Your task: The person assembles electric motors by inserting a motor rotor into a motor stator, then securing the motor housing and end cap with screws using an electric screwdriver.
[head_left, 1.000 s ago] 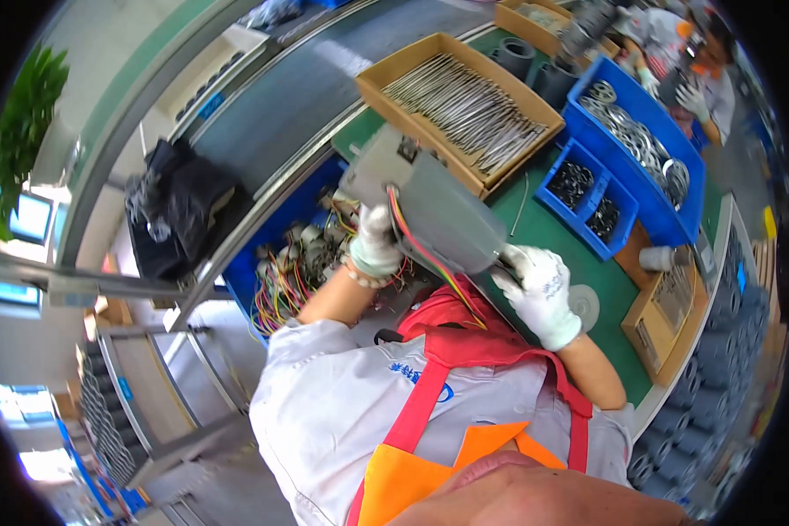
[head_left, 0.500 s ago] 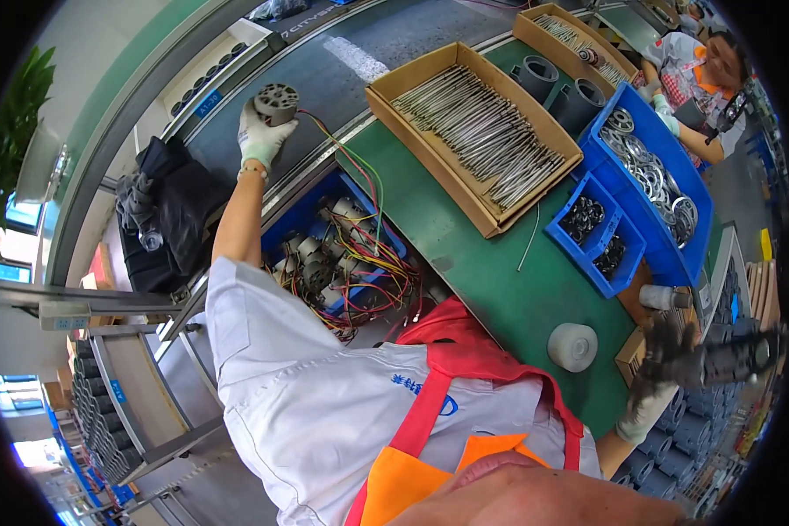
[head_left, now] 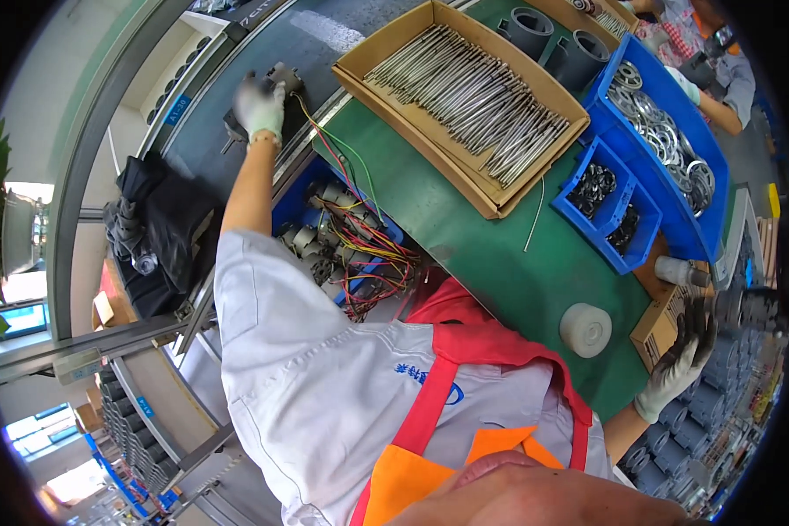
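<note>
At the upper left, my gloved left hand (head_left: 261, 110) is closed round a grey motor (head_left: 282, 77); glove and motor are partly blurred. A thin shaft sticks out on the near left side of the hand. Red, yellow and green wires (head_left: 346, 158) trail from the motor toward a blue bin (head_left: 393, 230) of wired motors. At the lower right, my gloved right hand (head_left: 679, 364) has dark fingertips, stretched out and apart, beside a cardboard box (head_left: 653, 337). A blurred dark cylindrical thing (head_left: 749, 309) is just beyond these fingers, seemingly not gripped.
On the green table (head_left: 473, 272) stand a carton (head_left: 500, 206) of metal rods, a blue bin (head_left: 706, 232) of metal rings, a divided blue tray (head_left: 579, 223) of small dark parts and a white roll (head_left: 586, 330). Grey housings (head_left: 530, 31) stand behind. Another person works far right.
My left hand has turned the motor over, its shaft now pointing toward me. My right hand has opened away from the dark cylindrical thing. The whole view has shifted slightly.
</note>
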{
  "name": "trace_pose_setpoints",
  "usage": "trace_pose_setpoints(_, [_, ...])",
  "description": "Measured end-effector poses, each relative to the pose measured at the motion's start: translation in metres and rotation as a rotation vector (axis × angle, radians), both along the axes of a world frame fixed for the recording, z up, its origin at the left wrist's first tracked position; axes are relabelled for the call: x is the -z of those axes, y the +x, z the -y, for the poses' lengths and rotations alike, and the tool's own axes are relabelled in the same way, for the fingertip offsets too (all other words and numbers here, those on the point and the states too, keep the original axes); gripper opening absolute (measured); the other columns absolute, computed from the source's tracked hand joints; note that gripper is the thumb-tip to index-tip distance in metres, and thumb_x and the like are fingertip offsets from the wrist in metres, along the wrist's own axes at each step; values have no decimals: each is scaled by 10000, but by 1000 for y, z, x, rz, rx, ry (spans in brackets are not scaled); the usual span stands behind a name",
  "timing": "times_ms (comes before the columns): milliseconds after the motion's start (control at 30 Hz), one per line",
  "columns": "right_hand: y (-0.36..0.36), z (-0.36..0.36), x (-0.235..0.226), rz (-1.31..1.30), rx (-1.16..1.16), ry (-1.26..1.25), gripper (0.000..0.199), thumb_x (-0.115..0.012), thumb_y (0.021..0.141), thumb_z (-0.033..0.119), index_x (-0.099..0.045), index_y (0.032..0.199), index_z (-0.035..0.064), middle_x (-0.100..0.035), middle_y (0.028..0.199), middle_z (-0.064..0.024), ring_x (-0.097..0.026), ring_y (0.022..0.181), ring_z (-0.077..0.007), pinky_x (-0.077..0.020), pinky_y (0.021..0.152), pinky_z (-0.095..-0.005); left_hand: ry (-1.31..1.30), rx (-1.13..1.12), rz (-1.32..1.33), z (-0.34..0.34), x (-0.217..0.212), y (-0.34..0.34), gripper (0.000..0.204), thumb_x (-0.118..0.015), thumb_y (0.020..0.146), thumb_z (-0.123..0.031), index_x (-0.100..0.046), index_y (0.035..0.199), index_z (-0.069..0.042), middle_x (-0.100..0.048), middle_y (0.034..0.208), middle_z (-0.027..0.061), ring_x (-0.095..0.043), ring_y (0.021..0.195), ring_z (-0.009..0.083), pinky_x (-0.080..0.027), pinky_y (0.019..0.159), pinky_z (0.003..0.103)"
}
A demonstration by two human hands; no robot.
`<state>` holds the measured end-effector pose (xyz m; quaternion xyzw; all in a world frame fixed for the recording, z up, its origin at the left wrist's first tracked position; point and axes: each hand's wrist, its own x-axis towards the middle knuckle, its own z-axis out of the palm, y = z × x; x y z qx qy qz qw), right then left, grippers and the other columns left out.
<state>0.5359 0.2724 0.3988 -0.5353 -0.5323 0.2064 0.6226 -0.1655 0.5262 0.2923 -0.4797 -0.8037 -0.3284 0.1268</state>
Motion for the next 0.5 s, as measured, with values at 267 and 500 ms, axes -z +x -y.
trace_pose_setpoints(267, [-9,-28,13,-52,-43,-100,501,-432,1035,249,-351,1458,-7,-462,1432,-202,-538,1257,-294,-441,1028,-392,64,622,2069,64,38,85,396,-567,971,-324,-559,1211,-10,-634,1066,115,-586,972,274,-454,897,429])
trace_pose_setpoints(500, [40,-10,18,7,95,-269,391,-501,1008,143,-493,1341,-62,-629,1191,-169,-622,1082,-226,-478,962,-348,-88,594,1231,104,-46,106,252,-575,979,-259,-612,1107,-45,-653,1003,62,-610,841,168,-500,811,335])
